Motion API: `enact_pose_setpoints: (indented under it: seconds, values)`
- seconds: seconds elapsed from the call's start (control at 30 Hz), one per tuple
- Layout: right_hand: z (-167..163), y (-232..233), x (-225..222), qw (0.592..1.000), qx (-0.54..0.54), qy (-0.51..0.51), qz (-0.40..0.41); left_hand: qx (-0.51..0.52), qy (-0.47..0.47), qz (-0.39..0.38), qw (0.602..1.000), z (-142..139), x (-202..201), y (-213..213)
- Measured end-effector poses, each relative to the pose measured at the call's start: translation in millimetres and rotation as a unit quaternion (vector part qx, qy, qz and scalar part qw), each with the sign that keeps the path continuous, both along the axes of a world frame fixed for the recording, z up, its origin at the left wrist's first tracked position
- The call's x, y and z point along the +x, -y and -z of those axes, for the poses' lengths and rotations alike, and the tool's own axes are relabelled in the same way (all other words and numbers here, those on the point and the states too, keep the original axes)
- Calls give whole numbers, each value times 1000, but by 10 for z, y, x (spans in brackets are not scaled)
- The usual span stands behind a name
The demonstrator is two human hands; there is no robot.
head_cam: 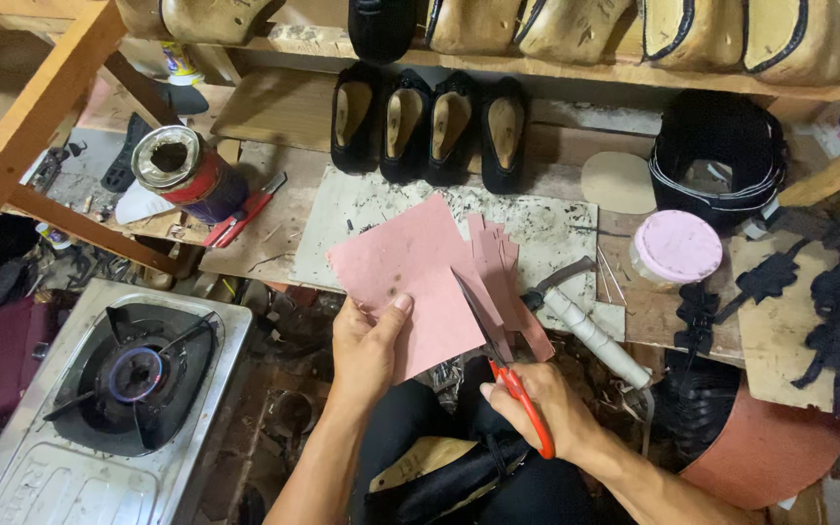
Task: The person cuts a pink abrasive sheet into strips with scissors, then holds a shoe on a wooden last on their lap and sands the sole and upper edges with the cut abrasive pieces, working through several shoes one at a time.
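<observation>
My left hand (367, 350) pinches the flat pink sheet of thin material (410, 282) by its lower edge, thumb on top and fingers under, holding it up off the bench so the blades can pass freely. My right hand (542, 403) has its fingers closed through the loops of the red-handled scissors (503, 365), blades parted around the sheet's right edge, beside cut pink strips (498, 258). Underneath lies a scuffed white cutting board (362, 209) on a cluttered wooden workbench (264, 238); 4 black shoes (430, 126) line the back, a gas stove (138, 374) sits lower left.
</observation>
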State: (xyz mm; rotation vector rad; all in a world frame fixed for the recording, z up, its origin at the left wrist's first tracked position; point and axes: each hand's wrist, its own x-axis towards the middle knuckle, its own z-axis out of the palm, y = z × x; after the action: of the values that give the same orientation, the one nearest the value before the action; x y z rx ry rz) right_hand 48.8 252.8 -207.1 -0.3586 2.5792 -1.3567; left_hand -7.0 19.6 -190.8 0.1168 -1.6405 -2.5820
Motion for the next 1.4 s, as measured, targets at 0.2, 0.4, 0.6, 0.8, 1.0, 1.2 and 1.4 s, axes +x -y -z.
enact_pose_setpoints:
  seconds: [0.2,0.4,0.6,0.8,1.0,1.2,1.4]
  values:
    - [-249,-131,-99,961,-31,270,-51,-103,25,-11,994,-43,-14,150]
    - [-405,-227,-248,955,-73,261,-120,-84,1,25,996,44,-13,96]
    - [-445,-187,-210,952,-33,277,-125,-58,17,-6,998,110,-51,117]
    - [-381,-106,-291,973,-59,219,-37,99,7,44,994,143,15,-70]
    - [-259,42,-298,987,-95,118,-53,110,69,71,989,98,30,-173]
    - [-450,-171,-233,954,-37,270,-123,-131,29,5,991,-41,-68,56]
    - [-443,-347,-347,948,-93,276,-126,-105,9,83,991,-8,-2,35]
